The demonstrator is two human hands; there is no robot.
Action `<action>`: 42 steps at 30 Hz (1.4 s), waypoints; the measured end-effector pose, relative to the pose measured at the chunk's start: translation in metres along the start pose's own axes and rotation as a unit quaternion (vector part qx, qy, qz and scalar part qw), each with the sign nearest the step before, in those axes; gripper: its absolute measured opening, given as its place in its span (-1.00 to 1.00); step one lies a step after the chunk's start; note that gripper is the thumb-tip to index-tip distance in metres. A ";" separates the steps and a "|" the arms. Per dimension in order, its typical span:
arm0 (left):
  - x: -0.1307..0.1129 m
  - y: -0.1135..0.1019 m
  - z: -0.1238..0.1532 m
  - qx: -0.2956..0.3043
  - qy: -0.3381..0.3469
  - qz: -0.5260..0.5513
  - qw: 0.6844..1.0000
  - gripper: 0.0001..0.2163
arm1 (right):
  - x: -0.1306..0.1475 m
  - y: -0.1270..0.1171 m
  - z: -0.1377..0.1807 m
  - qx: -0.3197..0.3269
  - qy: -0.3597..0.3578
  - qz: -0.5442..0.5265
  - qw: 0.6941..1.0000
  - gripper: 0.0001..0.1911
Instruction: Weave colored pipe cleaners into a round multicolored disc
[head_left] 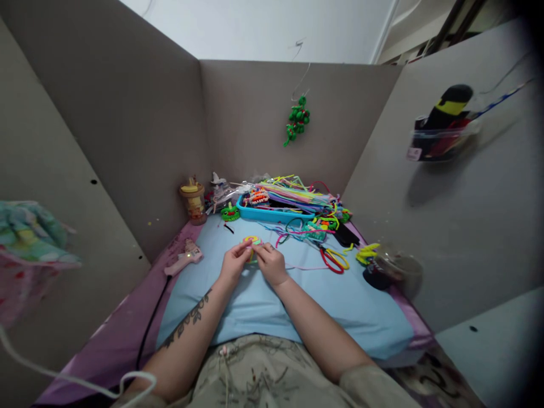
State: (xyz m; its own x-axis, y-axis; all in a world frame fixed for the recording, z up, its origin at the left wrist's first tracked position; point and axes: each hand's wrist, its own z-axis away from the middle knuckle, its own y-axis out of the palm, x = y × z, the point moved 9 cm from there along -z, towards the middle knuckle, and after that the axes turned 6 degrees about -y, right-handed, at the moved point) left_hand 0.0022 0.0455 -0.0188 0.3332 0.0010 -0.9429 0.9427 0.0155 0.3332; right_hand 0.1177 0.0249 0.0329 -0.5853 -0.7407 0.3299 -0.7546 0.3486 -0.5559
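Note:
Both hands meet over a light blue mat [340, 306] on the desk. My left hand [233, 262] and my right hand [270, 262] pinch a small coiled pipe-cleaner piece [251, 241] in pink, yellow and green between their fingertips. The piece sits just above the mat, partly hidden by my fingers. A thin pink strand [304, 267] trails to the right from my right hand.
A blue tray [272, 214] heaped with coloured pipe cleaners stands behind the hands. Red-handled scissors [332, 259] lie right, a pink glue gun [186, 258] left with its black cord. A yellow-lidded cup [194, 201], a dark bowl [393, 269], and a hanging green ornament [297, 120] on grey partition walls.

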 end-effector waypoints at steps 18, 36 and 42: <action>-0.012 -0.006 0.003 -0.054 0.086 -0.116 0.988 -0.68 | 0.000 -0.005 0.000 -0.020 0.014 -0.043 0.999 -0.82; -0.004 -0.009 0.000 -0.064 0.048 -0.060 0.995 -0.63 | 0.003 -0.006 0.000 -0.022 0.015 -0.037 0.999 -0.83; -0.003 -0.007 0.000 -0.054 0.034 -0.051 0.997 -0.65 | 0.005 -0.007 0.001 -0.008 -0.006 0.018 1.000 -0.81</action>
State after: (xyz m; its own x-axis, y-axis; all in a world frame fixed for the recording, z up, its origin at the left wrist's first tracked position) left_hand -0.0055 0.0451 -0.0182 0.2306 0.0616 -0.9711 0.9633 0.1264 0.2368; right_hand 0.1203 0.0188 0.0373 -0.6079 -0.7346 0.3013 -0.7384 0.3835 -0.5547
